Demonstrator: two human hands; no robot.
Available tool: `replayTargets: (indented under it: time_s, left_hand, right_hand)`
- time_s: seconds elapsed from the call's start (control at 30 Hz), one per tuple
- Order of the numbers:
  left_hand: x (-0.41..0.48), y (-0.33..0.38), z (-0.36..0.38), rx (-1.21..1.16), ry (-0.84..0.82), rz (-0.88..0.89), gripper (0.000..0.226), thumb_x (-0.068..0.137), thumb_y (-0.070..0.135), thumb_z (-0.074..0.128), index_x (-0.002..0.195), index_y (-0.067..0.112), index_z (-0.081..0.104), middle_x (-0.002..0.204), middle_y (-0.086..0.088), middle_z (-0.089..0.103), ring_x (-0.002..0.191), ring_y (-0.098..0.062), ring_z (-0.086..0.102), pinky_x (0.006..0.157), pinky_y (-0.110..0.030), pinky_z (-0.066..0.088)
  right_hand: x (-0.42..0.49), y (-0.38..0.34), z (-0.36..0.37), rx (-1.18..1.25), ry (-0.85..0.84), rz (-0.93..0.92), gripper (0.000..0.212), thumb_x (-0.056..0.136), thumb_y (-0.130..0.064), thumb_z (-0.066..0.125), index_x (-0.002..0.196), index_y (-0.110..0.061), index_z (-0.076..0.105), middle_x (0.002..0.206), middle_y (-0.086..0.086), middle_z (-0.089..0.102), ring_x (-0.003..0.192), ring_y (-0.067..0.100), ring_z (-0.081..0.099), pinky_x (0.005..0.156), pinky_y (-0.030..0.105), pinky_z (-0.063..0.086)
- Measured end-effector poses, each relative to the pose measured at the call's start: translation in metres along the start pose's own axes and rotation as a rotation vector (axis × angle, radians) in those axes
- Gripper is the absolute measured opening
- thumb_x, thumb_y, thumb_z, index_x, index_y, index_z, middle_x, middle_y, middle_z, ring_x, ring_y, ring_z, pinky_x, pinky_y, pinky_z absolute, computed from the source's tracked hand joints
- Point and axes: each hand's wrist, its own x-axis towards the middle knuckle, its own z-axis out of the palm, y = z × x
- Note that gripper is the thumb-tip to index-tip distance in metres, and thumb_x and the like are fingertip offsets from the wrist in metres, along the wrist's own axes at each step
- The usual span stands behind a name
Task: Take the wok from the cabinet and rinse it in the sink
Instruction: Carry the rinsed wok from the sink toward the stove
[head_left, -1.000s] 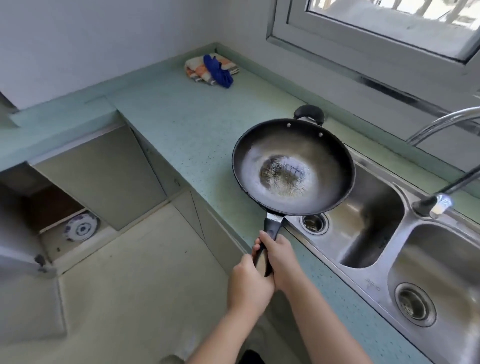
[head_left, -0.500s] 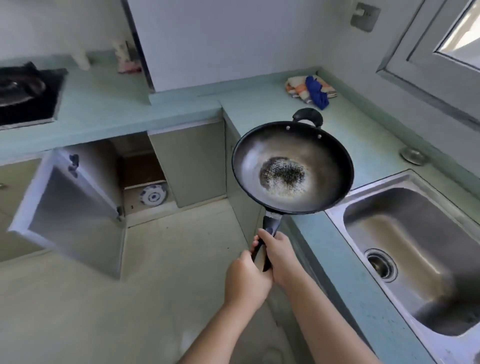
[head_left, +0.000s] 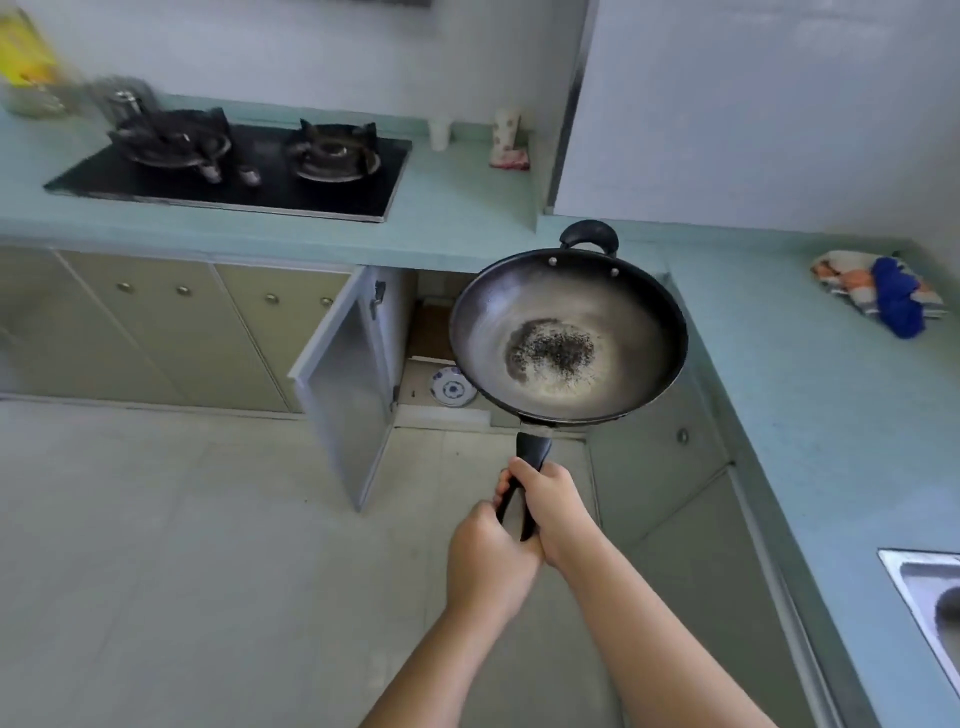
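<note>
Wok (head_left: 613, 322) is held up in the air, mid-frame, over the floor in front of the corner where the two countertop runs meet; roughly level, inside facing up. Black rim, grey worn inner surface w/ a dark speckled patch at the centre. Small loop handle (head_left: 589, 237) on its far side, long black handle (head_left: 524, 483) pointing near, toward the person. Both hands grip that long handle: right hand (head_left: 553, 506) wrapped around it further up, closer to the pan; left hand (head_left: 485, 561) clenched around the handle's near end, just behind and touching the right. Behind the wok, to the left, a cabinet door (head_left: 345, 384) stands open; inside the cabinet, on the bottom shelf, a white plate w/ blue pattern (head_left: 451, 387) sits partly hidden by the wok's rim. Other cabinet doors along the left run are closed. Teal countertop (head_left: 457, 208) runs across the far side & down the right. Black 2-burner gas hob (head_left: 244, 166) sits far left on it. A yellow bottle (head_left: 23, 57) far left corner, blurred. Two small containers near the wall past the hob, details too blurry to tell. On the right counter, far end, a bunched cloth (head_left: 878, 288), orange/white stripes w/ blue part. Sink (head_left: 930, 592) edge shows at the right border, near side, well apart from the wok.
</note>
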Motion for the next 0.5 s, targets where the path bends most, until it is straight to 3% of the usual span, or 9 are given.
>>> replayTargets:
  time_s: [0.27, 0.5]
  left_hand:
    - [0.046, -0.036, -0.109, -0.046, 0.173, -0.041, 0.024, 0.069, 0.035, 0.064, 0.075, 0.015, 0.053, 0.076, -0.009, 0.068, 0.069, -0.033, 0.068, 0.061, -0.044, 0.057]
    - [0.077, -0.06, -0.195, -0.059, 0.332, -0.063, 0.022, 0.073, 0.031, 0.063, 0.081, 0.011, 0.055, 0.08, -0.01, 0.069, 0.073, -0.032, 0.067, 0.063, -0.04, 0.057]
  right_hand:
    - [0.015, 0.008, 0.133, -0.1, -0.19, 0.037, 0.037, 0.092, -0.002, 0.043, 0.055, -0.005, 0.048, 0.055, 0.01, 0.049, 0.05, 0.023, 0.046, 0.056, 0.033, 0.043]
    - [0.028, 0.015, 0.236, -0.149, -0.406, 0.099, 0.035, 0.096, -0.006, 0.042, 0.061, -0.005, 0.048, 0.058, 0.009, 0.048, 0.054, 0.021, 0.046, 0.057, 0.028, 0.043]
